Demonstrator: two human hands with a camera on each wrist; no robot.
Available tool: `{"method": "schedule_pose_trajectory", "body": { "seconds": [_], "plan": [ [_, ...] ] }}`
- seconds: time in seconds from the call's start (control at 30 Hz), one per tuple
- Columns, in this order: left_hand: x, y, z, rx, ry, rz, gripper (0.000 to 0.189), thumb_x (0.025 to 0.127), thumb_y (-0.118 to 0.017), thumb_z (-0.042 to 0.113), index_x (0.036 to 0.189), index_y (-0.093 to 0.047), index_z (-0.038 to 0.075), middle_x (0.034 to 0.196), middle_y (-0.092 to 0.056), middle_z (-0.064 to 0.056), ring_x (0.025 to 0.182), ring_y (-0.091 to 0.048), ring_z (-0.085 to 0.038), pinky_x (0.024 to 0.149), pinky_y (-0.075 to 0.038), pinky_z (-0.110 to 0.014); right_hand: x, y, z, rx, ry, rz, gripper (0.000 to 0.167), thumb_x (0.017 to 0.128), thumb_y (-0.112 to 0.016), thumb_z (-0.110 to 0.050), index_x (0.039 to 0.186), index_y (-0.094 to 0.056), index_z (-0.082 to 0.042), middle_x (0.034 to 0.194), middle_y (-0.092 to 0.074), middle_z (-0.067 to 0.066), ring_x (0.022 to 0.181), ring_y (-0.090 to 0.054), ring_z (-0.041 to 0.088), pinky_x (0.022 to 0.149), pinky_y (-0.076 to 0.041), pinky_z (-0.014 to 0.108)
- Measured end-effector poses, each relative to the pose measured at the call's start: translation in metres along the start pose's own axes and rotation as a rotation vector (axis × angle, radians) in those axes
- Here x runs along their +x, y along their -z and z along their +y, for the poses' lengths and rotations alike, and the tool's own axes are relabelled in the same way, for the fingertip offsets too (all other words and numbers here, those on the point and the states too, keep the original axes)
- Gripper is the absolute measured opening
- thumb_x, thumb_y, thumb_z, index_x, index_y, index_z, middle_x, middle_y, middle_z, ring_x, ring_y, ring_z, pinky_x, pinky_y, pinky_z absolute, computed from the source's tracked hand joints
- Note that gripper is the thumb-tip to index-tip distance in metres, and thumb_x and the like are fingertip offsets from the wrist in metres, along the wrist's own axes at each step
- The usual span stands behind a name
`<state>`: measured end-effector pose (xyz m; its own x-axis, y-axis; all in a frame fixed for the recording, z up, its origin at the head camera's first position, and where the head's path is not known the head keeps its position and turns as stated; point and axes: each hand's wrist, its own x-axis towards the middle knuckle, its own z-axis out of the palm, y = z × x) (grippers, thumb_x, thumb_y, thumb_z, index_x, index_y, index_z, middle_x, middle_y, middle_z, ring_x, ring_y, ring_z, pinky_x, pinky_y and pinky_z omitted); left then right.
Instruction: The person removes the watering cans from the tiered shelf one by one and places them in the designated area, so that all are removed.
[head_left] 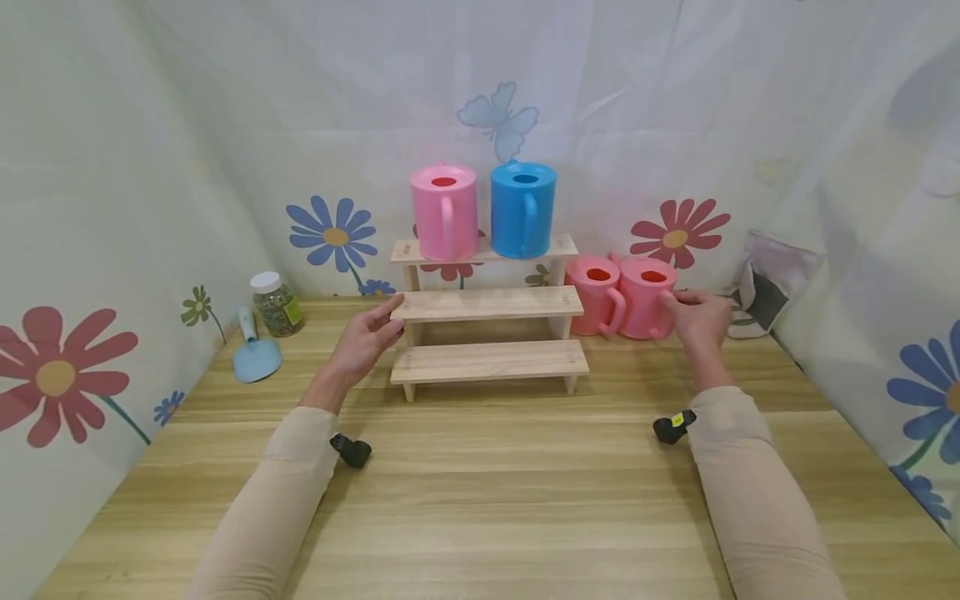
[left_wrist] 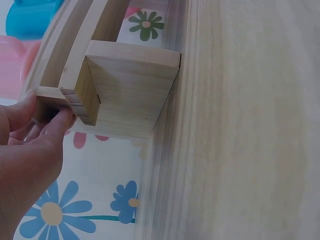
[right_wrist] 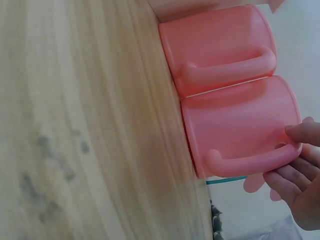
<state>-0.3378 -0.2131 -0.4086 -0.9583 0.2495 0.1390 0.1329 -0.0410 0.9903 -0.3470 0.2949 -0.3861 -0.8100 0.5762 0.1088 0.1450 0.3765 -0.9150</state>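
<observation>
L hand (head_left: 362,340): pinching the L end of the mid. step of the wood stand (head_left: 491,360); thumb + fingers are closing on the wood.
Wood stand: standing on the table (head_left: 487,500); its 3 steps are going up toward the wall (head_left: 600,67).
R hand (head_left: 705,321): pinching the handle (right_wrist: 250,162) of the end pink jug (head_left: 639,304) near its top; thumb is resting on one side, fingers are bending round the other.
End pink jug: standing upright on the table, R of the stand, w/ its red hole facing up.
Inner pink jug (head_left: 588,302): standing upright btwn. the stand & the end pink jug, right beside both; its handle is pointing out toward the person.
Top step: holding 2 more jugs, a light pink jug (head_left: 430,221) on L & a blue jug (head_left: 510,221) on R; they're standing apart, handles facing the person.
Far L of table: a jar (head_left: 279,312) w/ white lid is standing near the wall; a blue scoop (head_left: 257,360) is lying just beside it.
Far R of table: a grey & white bag (head_left: 768,296) is sitting past the R hand.
Wrists: each is wearing a small black cam (head_left: 350,450).
Wall: showing red & blue flowers (head_left: 333,237) & a blue butterfly (head_left: 500,121).
</observation>
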Motion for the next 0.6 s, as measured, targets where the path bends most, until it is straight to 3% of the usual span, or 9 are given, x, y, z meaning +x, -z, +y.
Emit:
{"method": "schedule_pose_trajectory", "body": {
  "seconds": [0.2, 0.37, 0.6],
  "plan": [
    [0.000, 0.000, 0.001, 0.006, -0.001, -0.005, 0.055, 0.106, -0.047, 0.005, 0.157, -0.028, 0.005, 0.165, -0.018, -0.007, 0.149, -0.022, -0.023, 0.113, -0.033, -0.033, -0.001, -0.003, 0.002, -0.027, 0.035, -0.009, 0.045, 0.093, -0.071, -0.039, 0.123, -0.072, -0.006, 0.120, -0.069, 0.014, 0.101, -0.059, 0.022, 0.087, -0.054, 0.032],
    [0.000, 0.000, 0.001, 0.001, 0.001, -0.001, 0.054, 0.106, -0.048, 0.005, 0.157, -0.030, 0.006, 0.165, -0.019, -0.006, 0.148, -0.023, -0.022, 0.112, -0.034, -0.032, -0.003, -0.001, 0.000, -0.037, 0.029, -0.031, 0.047, 0.094, -0.070, -0.040, 0.126, -0.070, -0.006, 0.122, -0.068, 0.015, 0.105, -0.060, 0.026, 0.093, -0.053, 0.036],
    [0.000, 0.001, 0.000, 0.004, 0.001, -0.002, 0.055, 0.106, -0.049, 0.007, 0.157, -0.029, 0.006, 0.165, -0.018, -0.006, 0.148, -0.023, -0.023, 0.112, -0.034, -0.032, -0.009, 0.009, -0.020, -0.001, 0.076, -0.022, 0.053, 0.093, -0.070, -0.039, 0.134, -0.065, -0.005, 0.126, -0.066, 0.016, 0.110, -0.063, 0.028, 0.095, -0.052, 0.038]
  ]
}}
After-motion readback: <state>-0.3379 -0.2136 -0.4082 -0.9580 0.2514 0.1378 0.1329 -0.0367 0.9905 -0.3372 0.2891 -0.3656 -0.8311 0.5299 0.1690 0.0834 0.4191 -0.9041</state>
